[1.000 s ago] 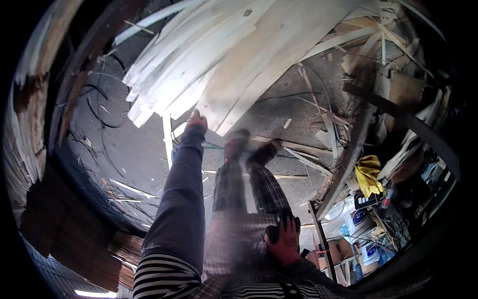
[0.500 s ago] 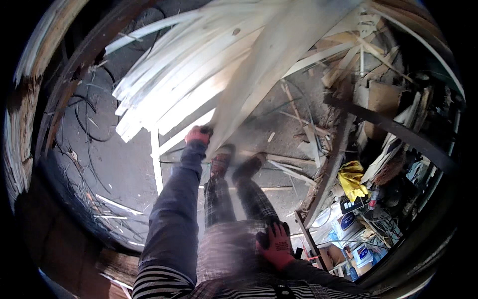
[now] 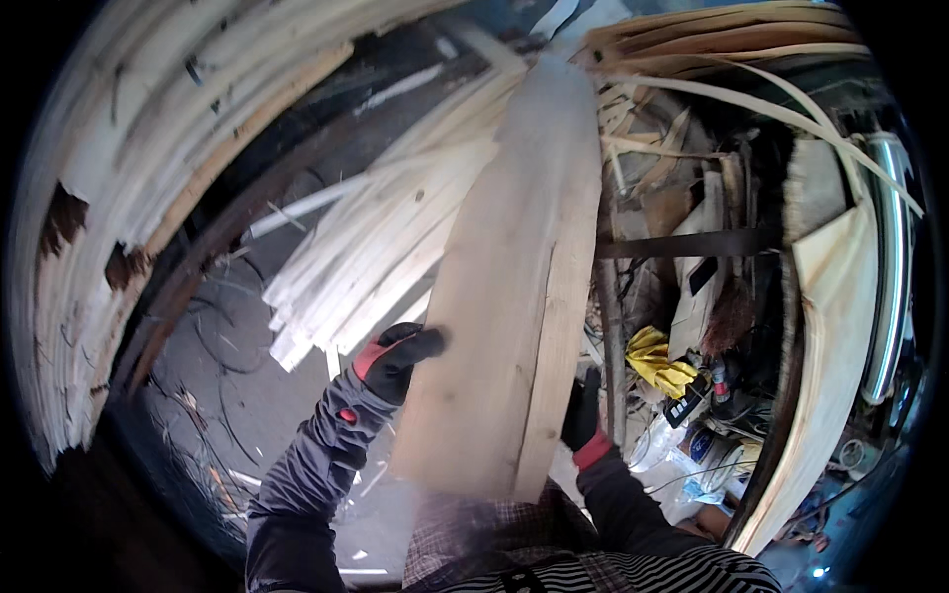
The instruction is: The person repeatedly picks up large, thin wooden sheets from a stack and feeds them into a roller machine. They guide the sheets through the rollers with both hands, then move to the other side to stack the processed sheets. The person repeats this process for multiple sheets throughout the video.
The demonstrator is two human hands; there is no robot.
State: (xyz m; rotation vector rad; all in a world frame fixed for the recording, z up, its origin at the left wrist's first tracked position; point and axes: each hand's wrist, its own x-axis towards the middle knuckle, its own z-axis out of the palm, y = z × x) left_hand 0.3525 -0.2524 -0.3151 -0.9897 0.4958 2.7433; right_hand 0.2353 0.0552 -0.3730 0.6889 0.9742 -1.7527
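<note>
A long, wide, thin wooden board (image 3: 484,326) stretches away from my lap, blurred at its near end. A lengthwise seam near its right side could be a crack or a second strip; I cannot tell. On the left edge, my left hand (image 3: 395,361), in a red and black work glove, is closed with its thumb over the board's face. My right hand (image 3: 585,420), gloved alike, grips the opposite edge, its fingers partly hidden. Behind the board, to the left, a fanned pile of pale boards (image 3: 386,237) lies low.
Layered wood sheets (image 3: 237,109) rise at the far left, with more wood sheets (image 3: 732,35) at the back right. A dark metal bar (image 3: 692,243) crosses the right side near a yellow bag (image 3: 660,362). A bright tube (image 3: 887,267) stands at the far right. Cables litter the floor.
My right hand has left my lap and now grips the board's right edge. The board has come nearer and more upright in view. My view has tilted up, showing more stacked wood.
</note>
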